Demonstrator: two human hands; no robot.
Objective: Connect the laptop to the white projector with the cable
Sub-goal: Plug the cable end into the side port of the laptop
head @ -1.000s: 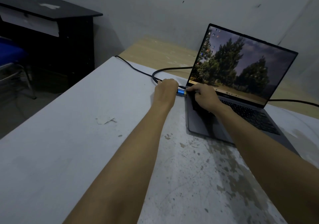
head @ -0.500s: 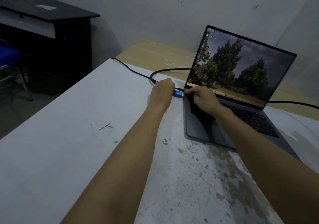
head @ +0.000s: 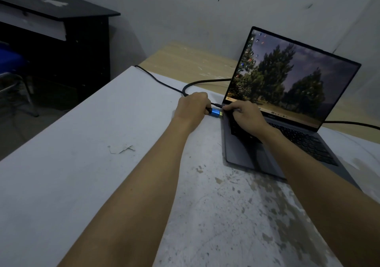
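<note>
An open grey laptop (head: 287, 143) with a lit screen stands on the white table (head: 72, 153). My left hand (head: 192, 110) is closed around a black cable (head: 197, 82) just behind its blue metal plug (head: 216, 112). The plug's gold tip sits at the laptop's left edge. My right hand (head: 244, 116) rests on the laptop's left rear corner, fingertips pinched at the edge beside the plug. The cable loops back behind the laptop. No projector is in view.
A thinner black wire (head: 156, 79) runs off the table's far left edge. Another cable (head: 353, 123) leaves to the right behind the laptop. A dark desk (head: 61, 30) and a blue chair (head: 10, 61) stand at the left. A wooden tabletop (head: 191, 61) lies behind.
More of the blue plug shows between my hands now, with its gold tip visible at the laptop's edge. Both hands stay at the laptop's left rear corner.
</note>
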